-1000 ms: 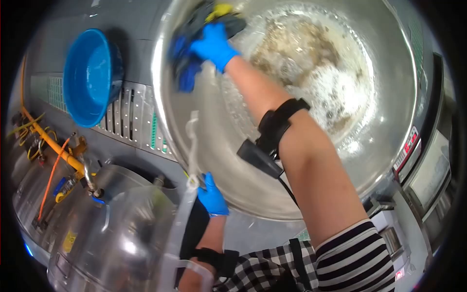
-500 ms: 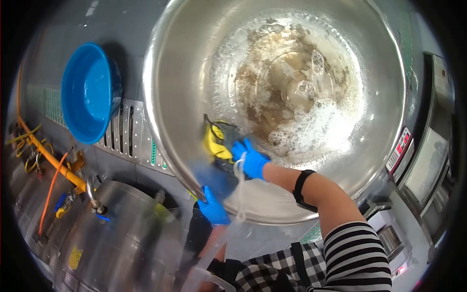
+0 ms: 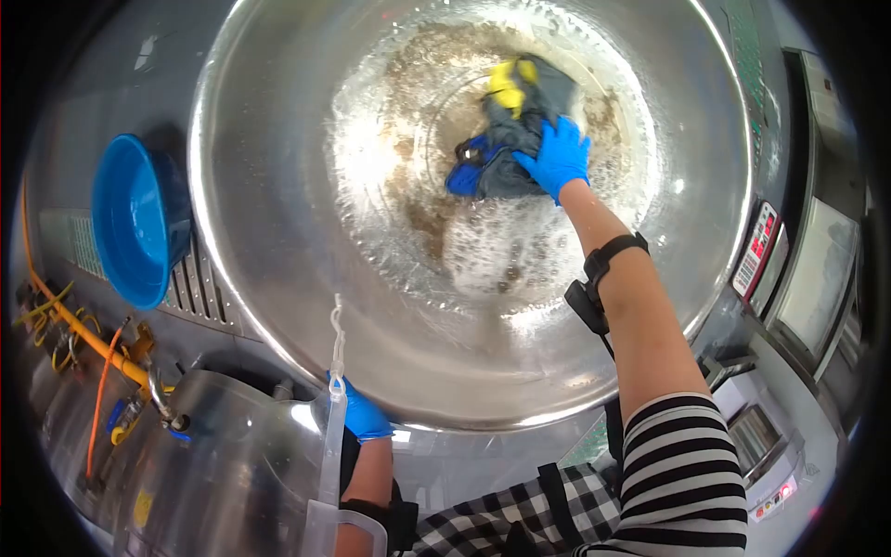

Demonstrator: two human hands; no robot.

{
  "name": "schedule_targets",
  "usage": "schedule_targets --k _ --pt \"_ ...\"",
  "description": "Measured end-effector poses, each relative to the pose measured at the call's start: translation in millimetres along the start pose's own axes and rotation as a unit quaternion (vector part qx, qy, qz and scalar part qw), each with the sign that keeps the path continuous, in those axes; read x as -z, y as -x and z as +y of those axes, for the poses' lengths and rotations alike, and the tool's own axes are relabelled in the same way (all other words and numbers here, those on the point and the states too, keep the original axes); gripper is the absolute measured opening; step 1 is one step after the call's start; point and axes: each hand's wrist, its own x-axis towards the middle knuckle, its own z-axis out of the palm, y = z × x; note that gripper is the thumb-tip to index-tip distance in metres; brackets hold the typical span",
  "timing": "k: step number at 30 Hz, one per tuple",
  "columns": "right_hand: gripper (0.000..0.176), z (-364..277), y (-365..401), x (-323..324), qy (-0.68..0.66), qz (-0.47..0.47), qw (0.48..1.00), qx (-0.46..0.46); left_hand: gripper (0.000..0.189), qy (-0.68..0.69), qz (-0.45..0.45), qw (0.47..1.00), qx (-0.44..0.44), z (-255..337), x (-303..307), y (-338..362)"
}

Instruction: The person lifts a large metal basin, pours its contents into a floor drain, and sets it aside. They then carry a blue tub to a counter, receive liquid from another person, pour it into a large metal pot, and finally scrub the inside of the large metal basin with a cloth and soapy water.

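A wide stainless steel basin [image 3: 269, 213] fills the middle of the view, with brownish water and foam in its bottom. My right hand [image 3: 559, 158], in a blue glove, lies with fingers spread on a wet cloth bundle [image 3: 515, 135] of grey, yellow and blue fabric, at the water's surface. At the basin's near-left rim is my left hand [image 3: 365, 415], also blue-gloved and closed on the edge. Its fingers are partly hidden behind a translucent plastic strip [image 3: 331, 441] with a white cord at its tip.
A blue plastic tub [image 3: 139, 223] stands on the left by a slotted metal drain cover [image 3: 198, 292]. Steel kegs [image 3: 227, 455] with an orange pipe [image 3: 88, 337] and valves are at lower left. A scale with a red panel [image 3: 756, 249] and steel equipment [image 3: 817, 297] line the right.
My right hand has carried the cloth from the basin's near-left wall to the pool at its centre, and its fingers are now spread. My left hand stays at the rim; the view has shifted.
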Motion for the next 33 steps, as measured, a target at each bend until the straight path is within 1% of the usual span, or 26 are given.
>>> schedule_targets --k 1,2,3,5,6,7,9,11,12,13,14,15,16,17,18,19,20,21,22,23,24,27,29,31,32,33 --pt "0.075 16.0 9.3 -5.3 -0.013 -0.001 0.997 -0.078 0.048 -0.007 -0.012 1.000 -0.020 -3.9 3.3 -4.1" --pt "0.075 27.3 19.6 -11.2 -0.027 -0.002 0.987 -0.156 0.048 0.014 -0.004 1.000 0.019 -8.6 8.1 -10.6" --pt "0.075 34.2 33.8 -19.2 -0.024 -0.004 0.987 -0.159 0.048 0.011 -0.007 1.000 0.023 -14.1 12.9 -13.5" --pt "0.069 43.9 68.4 -34.5 -0.120 0.006 0.965 -0.235 0.049 -0.144 0.016 0.987 -0.072 -19.6 16.5 -17.3" --pt "0.061 46.0 85.8 -42.3 -0.127 -0.012 0.964 -0.232 0.050 -0.152 0.054 0.987 -0.020 -21.2 18.1 -24.2" --pt "0.054 44.9 104.0 -50.3 -0.134 -0.030 0.964 -0.230 0.050 -0.154 0.049 0.987 -0.017 -14.9 16.6 -28.4" --pt "0.037 41.4 140.6 -80.4 -0.074 -0.097 0.973 -0.197 0.051 -0.144 0.090 0.984 0.048 4.4 10.3 -38.2" --pt "0.029 34.6 174.6 -101.6 -0.077 -0.117 0.983 -0.116 0.052 -0.124 0.021 0.992 0.025 22.2 12.2 -62.5" --pt "0.025 29.7 190.7 -99.8 -0.076 -0.144 0.985 -0.054 0.053 -0.225 -0.030 0.968 -0.110 13.1 31.9 -103.7" --pt "0.021 18.4 203.7 -83.2 -0.075 -0.173 0.982 0.008 0.054 -0.318 -0.080 0.913 -0.243 1.7 50.3 -139.9" --pt "0.017 7.9 211.1 -68.9 -0.066 -0.243 0.966 0.052 0.055 -0.178 -0.142 0.968 -0.105 28.0 41.9 -149.6" --pt "0.014 -1.9 219.7 -59.6 -0.057 -0.313 0.943 0.096 0.056 -0.032 -0.195 0.979 0.039 59.5 30.4 -148.4" --pt "0.018 -10.1 230.6 -62.9 -0.075 -0.326 0.931 0.145 0.056 -0.031 -0.200 0.978 0.042 65.7 25.8 -121.2" --pt "0.024 -20.5 243.7 -71.3 -0.095 -0.338 0.916 0.195 0.056 0.017 -0.213 0.973 0.090 66.3 18.8 -76.8" --pt "0.028 -35.5 259.0 -79.7 -0.216 -0.329 0.906 0.156 0.057 0.062 -0.225 0.963 0.135 63.6 18.2 -40.9" --pt "0.032 -51.4 272.4 -85.9 -0.332 -0.313 0.882 0.115 0.055 0.064 -0.222 0.962 0.146 14.9 25.8 -30.6" --pt "0.034 -64.8 281.5 -70.3 -0.316 -0.335 0.874 0.155 0.056 0.143 -0.203 0.945 0.213 -21.0 34.0 3.2" --pt "0.036 -77.4 286.8 -45.1 -0.297 -0.358 0.863 0.194 0.056 0.192 -0.235 0.912 0.276 -68.0 42.5 31.8" --pt "0.037 -88.5 290.3 -32.5 -0.307 -0.366 0.855 0.201 0.057 0.164 -0.203 0.920 0.294 -120.8 45.2 64.2" --pt "0.038 -95.6 294.3 -23.2 -0.317 -0.373 0.847 0.209 0.067 0.237 -0.187 0.853 0.425 -91.4 13.7 114.1" --pt "0.038 -98.2 298.1 -16.7 -0.315 -0.378 0.846 0.206 0.066 0.270 -0.156 0.882 0.354 -89.4 -5.7 138.2" --pt "0.035 -80.6 307.1 -6.1 -0.285 -0.409 0.848 0.182 0.064 0.226 -0.129 0.901 0.347 -129.2 13.7 92.1" --pt "0.031 -35.5 300.5 0.8 -0.233 -0.395 0.871 0.178 0.064 0.164 -0.108 0.918 0.344 -73.6 8.6 70.5" --pt "0.034 16.6 275.8 28.4 -0.124 -0.389 0.895 0.177 0.063 0.089 -0.191 0.943 0.257 -59.5 23.0 5.7" --pt "0.032 42.6 261.0 37.8 -0.098 -0.380 0.908 0.146 0.062 0.224 -0.205 0.905 0.299 -18.6 13.9 -12.8" --pt "0.032 67.6 242.5 50.9 -0.026 -0.372 0.912 0.169 0.063 0.158 -0.068 0.935 0.311 13.3 6.9 -13.9"
